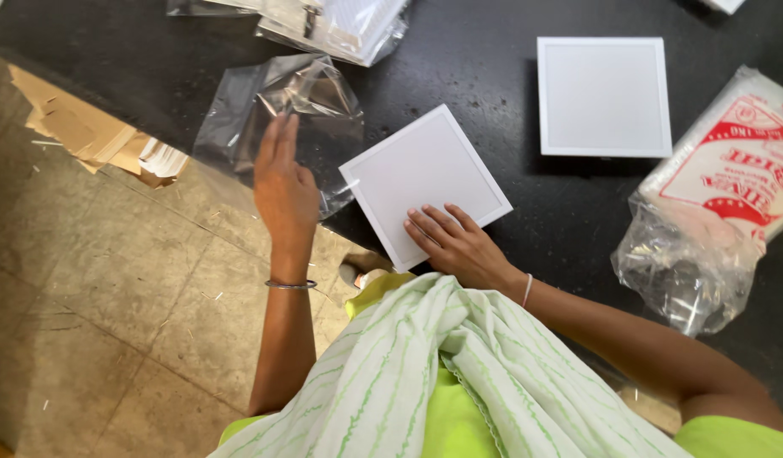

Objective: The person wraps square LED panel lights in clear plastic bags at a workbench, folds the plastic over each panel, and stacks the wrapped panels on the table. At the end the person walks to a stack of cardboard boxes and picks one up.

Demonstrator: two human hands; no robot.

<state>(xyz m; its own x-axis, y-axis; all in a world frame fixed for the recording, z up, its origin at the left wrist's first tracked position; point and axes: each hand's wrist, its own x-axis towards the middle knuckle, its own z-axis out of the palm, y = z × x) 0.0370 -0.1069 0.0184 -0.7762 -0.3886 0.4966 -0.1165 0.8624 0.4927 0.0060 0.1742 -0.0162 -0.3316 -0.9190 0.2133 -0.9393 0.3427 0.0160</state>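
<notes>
My left hand [285,187] reaches forward with straight fingers against a crumpled clear plastic bag [239,110] at the edge of the black counter [459,68]. The thumb is hidden behind the hand. My right hand [455,242] lies with spread fingers on the near corner of a white square panel [421,178]. The panel lies tilted on the counter, and its left corner touches the mouth of the bag.
A second white square panel [603,95] lies flat at the back right. A plastic sack with red print [722,187] sits at the right. More bagged items [340,21] are at the back. Torn cardboard [86,131] lies on the tiled floor on the left.
</notes>
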